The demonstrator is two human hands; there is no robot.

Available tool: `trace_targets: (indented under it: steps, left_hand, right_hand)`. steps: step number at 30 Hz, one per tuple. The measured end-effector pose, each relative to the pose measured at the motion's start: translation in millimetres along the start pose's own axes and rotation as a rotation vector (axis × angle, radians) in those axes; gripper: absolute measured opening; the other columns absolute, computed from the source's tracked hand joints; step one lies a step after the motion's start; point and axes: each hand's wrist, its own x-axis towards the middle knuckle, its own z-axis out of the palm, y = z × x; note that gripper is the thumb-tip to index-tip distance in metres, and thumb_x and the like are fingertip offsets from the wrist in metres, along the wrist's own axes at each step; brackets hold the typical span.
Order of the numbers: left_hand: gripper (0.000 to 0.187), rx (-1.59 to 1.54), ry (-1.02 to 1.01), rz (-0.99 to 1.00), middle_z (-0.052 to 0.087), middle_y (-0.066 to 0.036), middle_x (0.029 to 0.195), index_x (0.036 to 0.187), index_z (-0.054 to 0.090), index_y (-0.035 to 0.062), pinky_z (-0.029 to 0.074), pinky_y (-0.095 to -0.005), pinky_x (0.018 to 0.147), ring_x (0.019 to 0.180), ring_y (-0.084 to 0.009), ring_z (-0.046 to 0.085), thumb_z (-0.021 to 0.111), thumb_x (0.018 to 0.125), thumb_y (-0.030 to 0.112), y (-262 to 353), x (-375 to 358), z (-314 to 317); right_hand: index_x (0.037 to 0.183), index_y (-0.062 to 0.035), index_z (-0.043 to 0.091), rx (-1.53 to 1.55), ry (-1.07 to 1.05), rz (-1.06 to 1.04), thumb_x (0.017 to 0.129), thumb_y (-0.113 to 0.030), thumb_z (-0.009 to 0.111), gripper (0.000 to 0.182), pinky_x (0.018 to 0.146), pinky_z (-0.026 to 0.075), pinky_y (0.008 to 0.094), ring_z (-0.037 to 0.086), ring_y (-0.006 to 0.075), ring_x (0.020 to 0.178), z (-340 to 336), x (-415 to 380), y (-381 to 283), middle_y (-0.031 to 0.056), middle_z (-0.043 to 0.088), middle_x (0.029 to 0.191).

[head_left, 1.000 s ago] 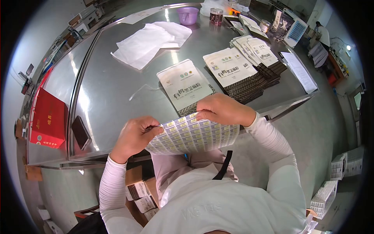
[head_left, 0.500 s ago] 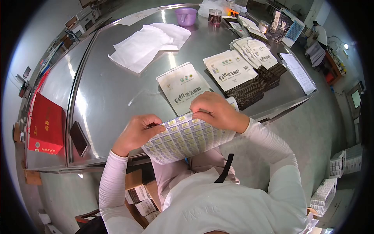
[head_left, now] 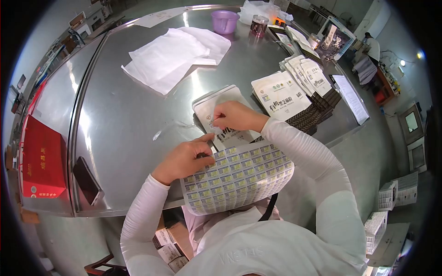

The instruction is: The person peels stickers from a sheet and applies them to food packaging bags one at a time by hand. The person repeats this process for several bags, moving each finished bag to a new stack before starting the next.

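Observation:
My left hand (head_left: 184,161) pinches the upper left edge of a sheet of stickers (head_left: 237,177), printed with rows of small yellow and blue labels. The sheet curves over the table's front edge and my lap. Above the top pouch of a small stack, a white paper pouch with dark Chinese lettering (head_left: 230,94), my right hand (head_left: 237,116) is closed with thumb and finger pinched. A small pale sticker (head_left: 213,123) shows at those fingertips, mostly hidden. Part of the pouch's print lies under my right hand.
More pouches (head_left: 281,94) lie overlapped to the right, beside a printed paper (head_left: 351,99). White sheets (head_left: 168,57), a purple basin (head_left: 224,23) and a jar (head_left: 259,25) are farther back. At left are a phone (head_left: 87,181) and a red bag (head_left: 43,158).
My right hand has left the sticker sheet's top edge and moved forward over the pouch. My left hand still holds the sheet, now slightly lower and to the right.

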Motion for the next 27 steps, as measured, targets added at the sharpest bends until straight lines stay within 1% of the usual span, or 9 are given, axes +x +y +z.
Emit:
trace_targets:
  steps: [3,6,9,12,15,18,21,24,27]
  left_hand:
    - [0.017,-0.017,0.009,0.013,0.049,-0.023,0.138,0.087,0.065,0.002,0.049,-0.0324,0.073,0.077,-0.0248,0.066,0.069,0.08,0.017,-2,-1,0]
    - [0.015,-0.009,0.012,-0.017,0.051,-0.023,0.136,0.086,0.064,-0.0002,0.049,-0.0302,0.074,0.089,-0.0226,0.066,0.07,0.08,0.012,2,-3,-1]
    - [0.014,0.004,-0.018,-0.047,0.049,-0.023,0.138,0.086,0.064,0.0006,0.049,-0.031,0.074,0.083,-0.0233,0.065,0.069,0.08,0.012,4,-3,-3]
    - [0.013,0.013,-0.012,-0.035,0.048,-0.022,0.14,0.085,0.064,0.0015,0.05,-0.0313,0.074,0.076,-0.0226,0.064,0.069,0.08,0.013,1,-3,-2]
    - [0.013,0.025,-0.024,-0.044,0.047,-0.022,0.14,0.086,0.065,0.0011,0.049,-0.0307,0.076,0.087,-0.0242,0.066,0.068,0.08,0.012,2,-2,-2]
    - [0.013,-0.004,0.0,-0.021,0.049,-0.022,0.139,0.085,0.065,0.0003,0.048,-0.0302,0.077,0.102,-0.0251,0.064,0.068,0.08,0.012,-3,-2,2]
    - [0.013,-0.003,-0.023,-0.064,0.05,-0.022,0.137,0.085,0.065,-0.0006,0.047,-0.0295,0.078,0.114,-0.0251,0.06,0.068,0.08,0.011,1,-2,1]
    - [0.013,0.03,-0.043,-0.032,0.052,-0.022,0.135,0.084,0.066,0.0,0.047,-0.0294,0.076,0.108,-0.023,0.063,0.068,0.08,0.012,1,-1,0]
    - [0.013,-0.002,0.006,-0.05,0.05,-0.022,0.138,0.083,0.066,0.0009,0.047,-0.0295,0.074,0.095,-0.0231,0.066,0.068,0.079,0.013,5,-4,0]
  right_hand:
    - [0.078,-0.0021,0.064,-0.037,-0.015,0.006,0.081,-0.018,0.068,0.017,0.059,0.047,0.0303,0.061,0.0148,0.063,4,5,4,0.0055,0.066,0.067]
    - [0.079,-0.0019,0.065,0.066,-0.051,0.062,0.08,-0.018,0.068,0.017,0.059,0.047,0.0301,0.061,0.0151,0.062,2,7,5,0.0058,0.066,0.067]
    - [0.079,-0.0018,0.065,-0.012,-0.096,0.086,0.08,-0.017,0.068,0.016,0.059,0.047,0.0301,0.061,0.0151,0.062,0,11,0,0.006,0.066,0.067]
    - [0.079,-0.002,0.065,-0.035,-0.084,0.078,0.079,-0.018,0.069,0.016,0.058,0.047,0.0302,0.061,0.0154,0.061,1,12,1,0.0059,0.065,0.066]
    - [0.077,-0.0025,0.064,-0.127,-0.041,0.049,0.077,-0.021,0.07,0.019,0.06,0.047,0.0332,0.062,0.0204,0.062,4,12,2,0.0085,0.065,0.068]
    - [0.076,-0.0033,0.062,-0.218,0.137,0.011,0.074,-0.025,0.072,0.024,0.064,0.048,0.0369,0.063,0.0263,0.069,18,8,1,0.0115,0.064,0.073]
    - [0.08,-0.0038,0.059,-0.261,0.146,0.073,0.073,-0.029,0.074,0.03,0.068,0.048,0.04,0.063,0.0307,0.077,23,6,-4,0.0139,0.064,0.078]
    - [0.091,-0.0036,0.059,-0.309,0.268,0.127,0.071,-0.032,0.077,0.039,0.073,0.048,0.04,0.063,0.0319,0.081,21,-3,-4,0.0148,0.064,0.084]
    - [0.104,-0.0018,0.056,-0.288,0.393,0.185,0.071,-0.034,0.079,0.051,0.081,0.048,0.0401,0.06,0.0338,0.095,7,-19,4,0.0175,0.06,0.103]
